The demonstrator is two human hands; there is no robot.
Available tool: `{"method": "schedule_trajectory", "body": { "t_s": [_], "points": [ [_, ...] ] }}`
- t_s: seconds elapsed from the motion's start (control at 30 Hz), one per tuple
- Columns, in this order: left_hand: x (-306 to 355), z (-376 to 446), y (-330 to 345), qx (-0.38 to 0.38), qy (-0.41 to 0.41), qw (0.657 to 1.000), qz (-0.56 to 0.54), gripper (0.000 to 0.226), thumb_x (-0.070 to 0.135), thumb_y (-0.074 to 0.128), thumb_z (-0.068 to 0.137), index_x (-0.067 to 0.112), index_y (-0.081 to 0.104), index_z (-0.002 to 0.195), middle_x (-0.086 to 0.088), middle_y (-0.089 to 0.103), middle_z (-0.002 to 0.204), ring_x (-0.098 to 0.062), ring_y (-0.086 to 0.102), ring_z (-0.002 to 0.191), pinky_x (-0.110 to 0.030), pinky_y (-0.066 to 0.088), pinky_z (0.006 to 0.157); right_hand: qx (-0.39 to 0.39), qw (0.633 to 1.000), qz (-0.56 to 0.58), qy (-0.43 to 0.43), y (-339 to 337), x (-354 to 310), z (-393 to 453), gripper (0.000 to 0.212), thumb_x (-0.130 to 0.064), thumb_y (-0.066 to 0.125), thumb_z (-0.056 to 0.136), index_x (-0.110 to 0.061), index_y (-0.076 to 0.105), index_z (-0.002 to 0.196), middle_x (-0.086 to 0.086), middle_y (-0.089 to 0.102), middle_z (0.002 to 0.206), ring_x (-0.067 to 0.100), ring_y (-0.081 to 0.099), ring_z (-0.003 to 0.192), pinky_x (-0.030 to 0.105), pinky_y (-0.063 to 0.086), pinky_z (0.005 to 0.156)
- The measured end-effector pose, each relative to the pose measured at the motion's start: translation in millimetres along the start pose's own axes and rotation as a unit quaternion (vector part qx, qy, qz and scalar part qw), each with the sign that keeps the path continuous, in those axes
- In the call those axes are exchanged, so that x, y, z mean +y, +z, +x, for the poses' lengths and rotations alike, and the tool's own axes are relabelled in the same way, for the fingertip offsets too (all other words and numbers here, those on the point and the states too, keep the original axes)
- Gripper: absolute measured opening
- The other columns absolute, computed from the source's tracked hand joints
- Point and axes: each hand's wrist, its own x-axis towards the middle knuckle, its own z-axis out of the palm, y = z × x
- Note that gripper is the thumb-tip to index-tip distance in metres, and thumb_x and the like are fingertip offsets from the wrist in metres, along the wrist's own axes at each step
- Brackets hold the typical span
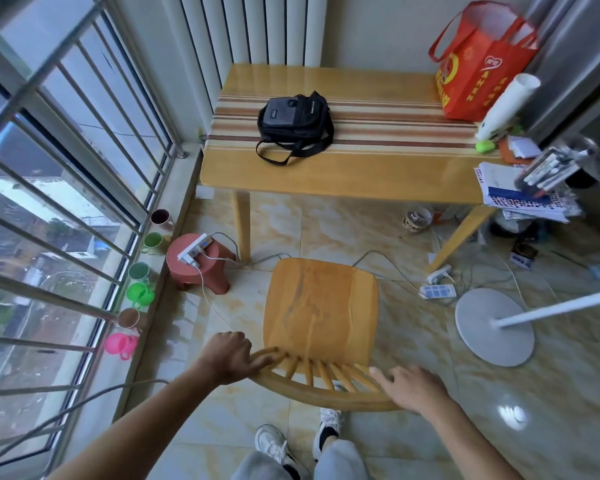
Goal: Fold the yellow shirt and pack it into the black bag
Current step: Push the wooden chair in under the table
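Two white sneakers [298, 441] stand on the tiled floor below both hands. Just above them, the left hand [231, 356] curls its fingers over the left end of the wooden chair's [321, 313] curved back rail, gripping it. Resting on the rail's right end, the right hand [411, 388] has its fingers loosely spread; whether it grips cannot be told. Beyond the left hand, a pink stool [198, 263] carries a white power strip [196, 249]. Well beyond both hands, a wooden table [343, 168] bears the black bag [295, 121], its strap trailing toward the near edge. Farther right, beyond the right hand, a red tote bag [478, 64] stands at the table's back corner.
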Motion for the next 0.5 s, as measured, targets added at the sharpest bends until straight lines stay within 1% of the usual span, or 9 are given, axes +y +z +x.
{"method": "schedule_trajectory", "body": {
  "t_s": [0.07,0.1,0.13,0.17,0.2,0.23,0.3,0.37,0.5],
  "points": [
    [0.9,0.1,2.6,0.013,0.044,0.999,-0.006,0.094,0.096,0.013,0.072,0.022,0.066,0.095,-0.002,0.066,0.082,-0.023,0.064,0.075,-0.034,0.047,0.067,0.080,0.997,-0.016,-0.007,6.2,-2.1,-6.1,0.075,-0.072,0.012,0.092,-0.023,0.070,0.090,0.003,0.072,0.102,0.027,0.066,0.099,0.037,0.045,0.080],
    [1.5,1.1,2.9,0.025,0.056,0.998,-0.010,0.093,0.096,0.013,0.072,0.024,0.065,0.099,-0.002,0.067,0.081,-0.023,0.064,0.075,-0.034,0.046,0.065,0.113,0.993,-0.018,-0.005,7.5,-1.6,-7.2,0.077,-0.072,0.010,0.092,-0.022,0.069,0.085,0.003,0.073,0.097,0.026,0.067,0.095,0.037,0.043,0.076],
    [2.1,2.6,2.0,0.040,0.059,0.997,-0.011,0.091,0.094,0.013,0.074,0.022,0.066,0.092,-0.003,0.066,0.076,-0.024,0.063,0.070,-0.033,0.044,0.062,0.132,0.991,-0.019,-0.006,8.7,-0.2,-5.9,0.080,-0.072,0.007,0.090,-0.021,0.068,0.082,0.003,0.074,0.094,0.026,0.068,0.092,0.036,0.042,0.074],
    [2.7,5.0,1.0,0.055,0.059,0.997,-0.010,0.088,0.089,0.014,0.078,0.017,0.065,0.080,-0.005,0.063,0.068,-0.024,0.060,0.063,-0.034,0.042,0.058,0.143,0.989,-0.020,-0.007,9.2,1.8,-4.2,0.082,-0.072,0.004,0.087,-0.020,0.067,0.080,0.003,0.074,0.091,0.025,0.068,0.090,0.036,0.042,0.073],
    [4.0,7.8,-0.5,0.064,0.056,0.996,-0.007,0.084,0.082,0.017,0.083,0.012,0.061,0.068,-0.007,0.059,0.061,-0.025,0.056,0.056,-0.035,0.041,0.054,0.152,0.988,-0.022,-0.008,8.3,4.4,-1.5,0.084,-0.072,0.002,0.086,-0.019,0.067,0.078,0.003,0.074,0.089,0.025,0.068,0.090,0.036,0.042,0.073],
    [5.4,11.0,-2.2,0.070,0.050,0.996,-0.007,0.079,0.075,0.020,0.086,0.009,0.056,0.061,-0.009,0.055,0.055,-0.027,0.052,0.051,-0.037,0.041,0.052,0.156,0.987,-0.026,-0.006,4.7,6.1,0.9,0.083,-0.071,0.002,0.086,-0.019,0.066,0.077,0.004,0.073,0.089,0.025,0.068,0.090,0.036,0.043,0.075],
    [8.0,18.6,-7.1,0.080,0.037,0.996,-0.003,0.070,0.063,0.023,0.087,0.007,0.052,0.057,-0.011,0.051,0.052,-0.029,0.050,0.049,-0.038,0.039,0.050,0.167,0.985,-0.032,-0.007,-5.1,9.7,9.6,0.076,-0.068,0.010,0.092,-0.019,0.066,0.080,0.005,0.073,0.092,0.026,0.067,0.093,0.037,0.045,0.079],
    [8.2,29.0,-13.0,0.092,0.026,0.995,-0.005,0.066,0.058,0.023,0.088,0.008,0.052,0.056,-0.011,0.051,0.052,-0.030,0.050,0.050,-0.036,0.035,0.050,0.177,0.984,-0.033,-0.008,-17.5,13.0,20.4,0.071,-0.065,0.015,0.096,-0.019,0.066,0.081,0.006,0.073,0.093,0.027,0.067,0.094,0.037,0.045,0.079],
    [4.0,53.1,-21.6,0.103,0.008,0.995,-0.009,0.063,0.055,0.023,0.089,0.009,0.051,0.056,-0.012,0.052,0.051,-0.031,0.052,0.050,-0.035,0.033,0.049,0.184,0.982,-0.031,-0.018,-40.7,18.8,42.8,0.069,-0.064,0.012,0.094,-0.019,0.058,0.069,0.006,0.071,0.082,0.028,0.067,0.084,0.037,0.042,0.073]
  ]
}}
